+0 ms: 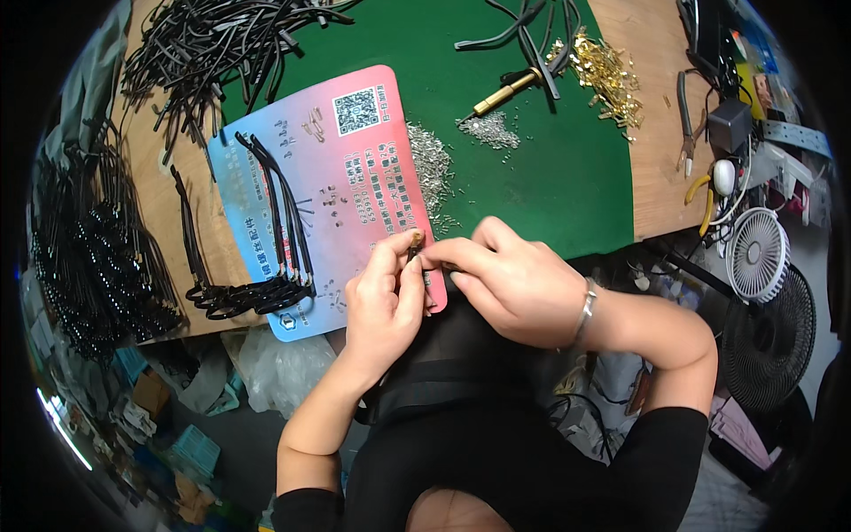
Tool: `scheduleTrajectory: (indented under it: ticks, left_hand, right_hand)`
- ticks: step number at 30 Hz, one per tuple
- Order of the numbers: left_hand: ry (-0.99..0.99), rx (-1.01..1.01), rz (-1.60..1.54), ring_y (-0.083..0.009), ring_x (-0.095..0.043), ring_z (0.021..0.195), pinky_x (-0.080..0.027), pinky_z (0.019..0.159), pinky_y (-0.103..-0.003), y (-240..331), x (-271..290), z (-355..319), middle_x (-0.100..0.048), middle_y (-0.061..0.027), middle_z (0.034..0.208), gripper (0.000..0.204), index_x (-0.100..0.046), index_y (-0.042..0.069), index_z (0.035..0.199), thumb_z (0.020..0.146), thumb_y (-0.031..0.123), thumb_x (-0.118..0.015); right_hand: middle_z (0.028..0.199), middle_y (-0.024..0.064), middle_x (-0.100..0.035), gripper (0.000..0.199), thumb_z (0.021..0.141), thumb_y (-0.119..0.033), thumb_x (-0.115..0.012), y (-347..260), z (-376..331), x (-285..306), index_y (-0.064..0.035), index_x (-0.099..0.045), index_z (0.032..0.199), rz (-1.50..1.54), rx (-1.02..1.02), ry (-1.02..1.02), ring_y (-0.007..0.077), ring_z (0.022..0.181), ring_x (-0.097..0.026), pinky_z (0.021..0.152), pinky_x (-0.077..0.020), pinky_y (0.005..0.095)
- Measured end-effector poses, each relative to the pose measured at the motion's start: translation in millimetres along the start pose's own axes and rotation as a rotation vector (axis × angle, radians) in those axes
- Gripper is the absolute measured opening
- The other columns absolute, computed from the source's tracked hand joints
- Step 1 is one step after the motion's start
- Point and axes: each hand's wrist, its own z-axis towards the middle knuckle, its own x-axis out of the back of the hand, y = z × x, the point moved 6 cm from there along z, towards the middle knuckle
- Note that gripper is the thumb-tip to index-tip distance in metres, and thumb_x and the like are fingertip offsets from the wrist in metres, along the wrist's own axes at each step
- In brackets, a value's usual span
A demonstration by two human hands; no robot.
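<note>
Over the near edge of the bench, my two hands meet at the lower right corner of a pink-and-blue printed mat. My left hand is closed, pinching a small gold-and-black piece between thumb and fingertips. Right beside it, the thumb and forefinger of my right hand are pressed together at the same spot. What my right fingers hold is mostly hidden. Black eyeglass frames lie across the mat's lower left corner, and slim black eyeglass temples stretch over its left half. Several tiny parts are scattered on the mat.
On the green cloth lie a heap of tiny silver screws, a smaller silver pile, a brass-handled screwdriver and gold metal pieces. Black temples are piled far left. Pliers and a white fan stand right.
</note>
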Motion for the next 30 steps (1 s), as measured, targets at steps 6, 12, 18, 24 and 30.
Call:
scheduleTrajectory:
  ticks: [6, 12, 18, 24, 30]
  left_hand:
    - [0.096, -0.101, 0.139, -0.0060, -0.057, 0.056, -0.048, 0.049, -0.021, 8.1, -3.8, -0.6, -0.065, -0.0089, 0.081, 0.023, -0.051, -0.005, 0.112, 0.090, -0.003, -0.046]
    - [0.161, -0.187, 0.302, -0.0098, -0.060, 0.061, -0.050, 0.055, -0.024, 12.0, -4.3, -2.2, -0.066, -0.0102, 0.081, 0.022, -0.053, -0.005, 0.110, 0.089, -0.003, -0.048]
    - [0.232, -0.259, 0.423, -0.0280, -0.068, 0.074, -0.053, 0.063, -0.034, 22.8, -7.9, -3.3, -0.066, -0.0180, 0.085, 0.023, -0.056, -0.003, 0.107, 0.084, 0.000, -0.053]
    - [0.234, -0.312, 0.425, -0.0279, -0.068, 0.074, -0.054, 0.062, -0.034, 21.3, -3.6, -0.5, -0.066, -0.0190, 0.083, 0.022, -0.058, -0.003, 0.105, 0.083, -0.001, -0.053]
    - [0.181, -0.315, 0.447, -0.0283, -0.068, 0.071, -0.053, 0.061, -0.035, 26.1, -1.7, 1.6, -0.066, -0.0185, 0.079, 0.022, -0.057, -0.003, 0.105, 0.082, -0.002, -0.053]
  right_hand:
    - [0.086, 0.0126, -0.050, 0.028, 0.087, -0.013, -0.049, 2.2, 5.5, -4.6, -0.0120, -0.053, 0.115, -0.039, -0.032, -0.053, 0.0289, 0.074, -0.055, 0.067, -0.0501, 0.0383]
    - [0.086, 0.0172, -0.051, 0.027, 0.087, -0.016, -0.049, -3.2, 4.4, -3.1, -0.0098, -0.051, 0.113, -0.112, -0.053, -0.070, 0.0339, 0.073, -0.058, 0.065, -0.0515, 0.0404]
    - [0.080, 0.0122, -0.057, 0.031, 0.091, -0.019, -0.044, 21.2, 17.8, -8.8, -0.0028, -0.048, 0.117, 0.390, -0.143, -0.102, 0.0205, 0.052, -0.056, 0.048, -0.0491, 0.0321]
    - [0.075, 0.0054, -0.056, 0.036, 0.093, -0.018, -0.040, 16.8, 14.1, -14.1, 0.0005, -0.045, 0.123, 0.727, -0.447, -0.333, 0.0092, 0.047, -0.051, 0.040, -0.0436, 0.0239]
    - [0.083, 0.0028, -0.056, 0.031, 0.095, -0.018, -0.041, 15.8, 18.3, -12.9, -0.0029, -0.047, 0.121, 0.628, -0.425, -0.362, 0.0056, 0.050, -0.049, 0.041, -0.0419, 0.0204]
